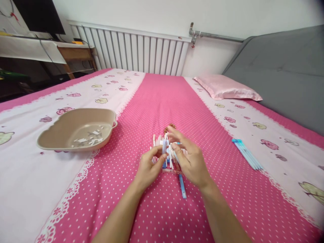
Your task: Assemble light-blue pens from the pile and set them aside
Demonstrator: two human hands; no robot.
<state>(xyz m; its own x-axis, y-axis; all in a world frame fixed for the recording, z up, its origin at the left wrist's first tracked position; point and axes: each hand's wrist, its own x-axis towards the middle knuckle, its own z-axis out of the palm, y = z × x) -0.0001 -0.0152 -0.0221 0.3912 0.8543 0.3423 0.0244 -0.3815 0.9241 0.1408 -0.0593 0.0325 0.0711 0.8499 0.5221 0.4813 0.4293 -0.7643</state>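
Note:
Both my hands meet over a small heap of thin paper strips [169, 158], white, pink and blue, lying on the pink dotted bedspread [162, 108]. My left hand [149, 168] pinches one pale strip between thumb and fingers. My right hand [189, 158] has its fingers curled on the same strip from the other side. A blue strip [182, 186] sticks out of the heap toward me.
A beige scalloped bowl [76, 118] with white paper scraps inside sits on the bed at the left. A bundle of light blue strips [246, 153] lies to the right. A pink pillow [225, 87], grey headboard and white radiator stand beyond.

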